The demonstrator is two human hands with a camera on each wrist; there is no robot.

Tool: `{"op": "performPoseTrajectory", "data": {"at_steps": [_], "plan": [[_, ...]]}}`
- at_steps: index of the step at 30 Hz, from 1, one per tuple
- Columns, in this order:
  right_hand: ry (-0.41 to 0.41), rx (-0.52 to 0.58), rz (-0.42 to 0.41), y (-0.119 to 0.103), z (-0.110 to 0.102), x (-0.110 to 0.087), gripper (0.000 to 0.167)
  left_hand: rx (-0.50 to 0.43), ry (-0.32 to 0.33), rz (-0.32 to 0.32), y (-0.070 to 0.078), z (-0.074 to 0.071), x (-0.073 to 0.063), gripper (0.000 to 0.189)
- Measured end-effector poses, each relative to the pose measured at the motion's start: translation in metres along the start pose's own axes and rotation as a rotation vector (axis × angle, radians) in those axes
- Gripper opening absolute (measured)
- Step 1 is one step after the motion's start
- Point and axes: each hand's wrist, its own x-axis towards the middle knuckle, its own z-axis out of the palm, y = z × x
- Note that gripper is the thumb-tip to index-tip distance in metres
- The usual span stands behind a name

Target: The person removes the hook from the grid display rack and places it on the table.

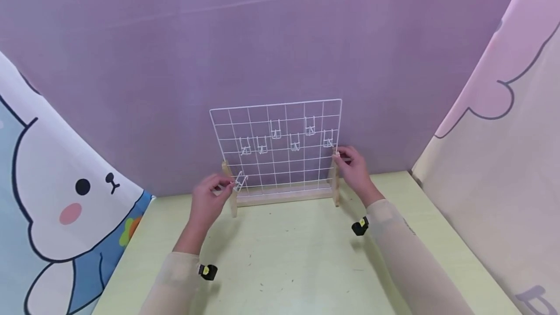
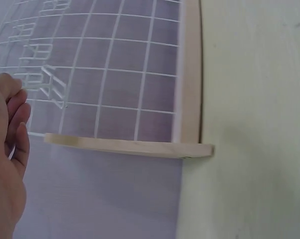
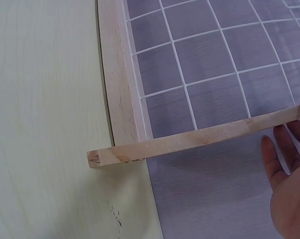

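Observation:
A white wire grid panel (image 1: 275, 104) stands upright in a light wooden stand (image 1: 284, 197). Low on the panel's left side, a white wire hook (image 1: 242, 183) sticks out toward me, tilted. My left hand (image 1: 206, 199) pinches that hook between thumb and forefinger; in the left wrist view the fingertips meet the hook's (image 2: 51, 83) end. On the other side, my right hand (image 1: 356, 171) holds the top of the stand's right wooden upright (image 3: 205, 137), the thumb on the panel side and the fingers on the outer side.
Several more white wire hooks (image 1: 295, 146) hang on the panel's upper half. The stand is on a pale yellow-green tabletop (image 1: 297, 256) with small dark specks. Close behind hangs a purple cloth backdrop (image 1: 280, 38); printed cloths (image 1: 52, 198) flank both sides.

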Motion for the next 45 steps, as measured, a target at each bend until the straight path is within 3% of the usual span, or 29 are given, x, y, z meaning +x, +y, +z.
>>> {"op": "performPoseTrajectory", "data": {"at_steps": [14, 21, 26, 39, 45], "plan": [[0.005, 0.003, 0.007, 0.000, 0.001, 0.000, 0.024, 0.088, -0.142, -0.140, -0.020, 0.015, -0.011, 0.011], [0.010, -0.005, 0.011, 0.035, 0.002, 0.007, 0.025, 0.098, -0.168, -0.157, -0.028, 0.018, -0.017, 0.009], [0.020, -0.013, 0.011, 0.047, 0.002, 0.010, 0.025, 0.109, -0.189, -0.164, -0.033, 0.020, -0.022, 0.011], [0.026, -0.011, 0.030, 0.044, 0.004, 0.009, 0.026, 0.145, -0.256, -0.203, -0.041, 0.034, -0.034, 0.011], [0.028, 0.008, 0.006, 0.024, 0.005, 0.005, 0.025, 0.159, -0.285, -0.214, -0.041, 0.039, -0.036, 0.011]]}}
